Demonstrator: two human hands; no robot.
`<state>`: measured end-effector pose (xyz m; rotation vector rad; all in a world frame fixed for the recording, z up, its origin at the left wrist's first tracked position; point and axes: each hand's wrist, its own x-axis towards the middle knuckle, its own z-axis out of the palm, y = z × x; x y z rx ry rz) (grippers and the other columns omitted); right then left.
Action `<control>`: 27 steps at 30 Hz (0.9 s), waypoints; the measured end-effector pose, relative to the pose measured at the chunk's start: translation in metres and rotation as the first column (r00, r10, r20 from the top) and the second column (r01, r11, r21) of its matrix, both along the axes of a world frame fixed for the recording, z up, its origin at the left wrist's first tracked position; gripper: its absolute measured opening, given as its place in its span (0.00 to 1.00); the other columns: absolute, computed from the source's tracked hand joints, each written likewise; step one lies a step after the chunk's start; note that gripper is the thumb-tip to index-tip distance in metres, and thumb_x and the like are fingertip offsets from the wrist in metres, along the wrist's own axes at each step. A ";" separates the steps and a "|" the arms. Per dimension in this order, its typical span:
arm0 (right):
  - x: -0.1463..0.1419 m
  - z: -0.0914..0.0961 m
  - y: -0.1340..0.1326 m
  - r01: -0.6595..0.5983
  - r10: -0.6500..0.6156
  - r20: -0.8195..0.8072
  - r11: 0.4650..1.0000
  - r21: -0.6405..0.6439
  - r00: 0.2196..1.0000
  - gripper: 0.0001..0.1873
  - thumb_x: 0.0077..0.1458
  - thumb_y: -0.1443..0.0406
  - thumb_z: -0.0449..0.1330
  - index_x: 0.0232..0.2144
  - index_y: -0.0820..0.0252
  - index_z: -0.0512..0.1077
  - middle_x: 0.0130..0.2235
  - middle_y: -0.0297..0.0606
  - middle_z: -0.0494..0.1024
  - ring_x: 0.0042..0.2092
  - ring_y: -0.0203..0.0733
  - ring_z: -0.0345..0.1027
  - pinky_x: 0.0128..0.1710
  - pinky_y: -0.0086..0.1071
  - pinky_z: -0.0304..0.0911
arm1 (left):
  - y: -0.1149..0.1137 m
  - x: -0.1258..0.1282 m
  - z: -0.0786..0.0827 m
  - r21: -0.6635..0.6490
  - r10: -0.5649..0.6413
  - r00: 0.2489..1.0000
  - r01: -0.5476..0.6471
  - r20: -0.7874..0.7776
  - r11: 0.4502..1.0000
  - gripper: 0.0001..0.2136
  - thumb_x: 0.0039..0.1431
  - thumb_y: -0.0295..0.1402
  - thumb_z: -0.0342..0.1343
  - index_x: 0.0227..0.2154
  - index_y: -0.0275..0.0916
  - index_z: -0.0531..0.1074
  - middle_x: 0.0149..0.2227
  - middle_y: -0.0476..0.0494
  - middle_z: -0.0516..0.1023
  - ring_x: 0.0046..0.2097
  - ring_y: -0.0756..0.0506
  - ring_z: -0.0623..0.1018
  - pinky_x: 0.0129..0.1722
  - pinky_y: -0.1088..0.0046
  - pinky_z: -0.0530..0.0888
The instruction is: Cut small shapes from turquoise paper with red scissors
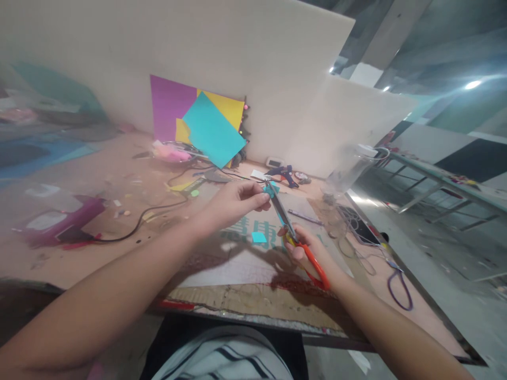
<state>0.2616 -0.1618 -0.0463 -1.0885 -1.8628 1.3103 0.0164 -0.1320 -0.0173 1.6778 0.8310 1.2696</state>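
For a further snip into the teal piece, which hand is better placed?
Probably the right hand: it holds the orange-handled scissors, whose blades point toward the teal piece pinched in the left hand.

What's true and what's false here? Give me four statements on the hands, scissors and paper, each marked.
1. The right hand holds the scissors. True.
2. The left hand holds nothing. False: it pinches a teal piece.
3. A cyan scrap lies below the hands, apart from both. True.
4. The purple sheet stands in front of the cyan sheet. False: the cyan sheet is in front.
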 end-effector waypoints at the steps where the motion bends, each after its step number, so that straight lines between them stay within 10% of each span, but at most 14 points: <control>1: 0.000 0.000 0.000 -0.002 0.002 -0.003 1.000 0.000 1.000 0.38 0.44 0.35 0.69 0.41 0.58 0.70 0.27 0.26 0.60 0.26 0.33 0.48 0.23 0.28 0.48 | 0.000 0.000 0.000 0.000 0.002 1.000 -0.002 0.004 1.000 0.15 0.62 0.45 0.62 0.30 0.37 0.74 0.32 0.44 0.82 0.36 0.47 0.79 0.39 0.70 0.74; 27: 0.006 -0.006 0.004 0.008 -0.008 0.018 1.000 -0.005 1.000 0.33 0.48 0.40 0.69 0.42 0.58 0.69 0.28 0.26 0.60 0.26 0.33 0.49 0.23 0.29 0.50 | 0.003 -0.005 0.002 0.043 0.055 0.996 -0.052 -0.068 0.998 0.12 0.63 0.41 0.59 0.31 0.38 0.75 0.34 0.44 0.83 0.37 0.46 0.80 0.41 0.68 0.74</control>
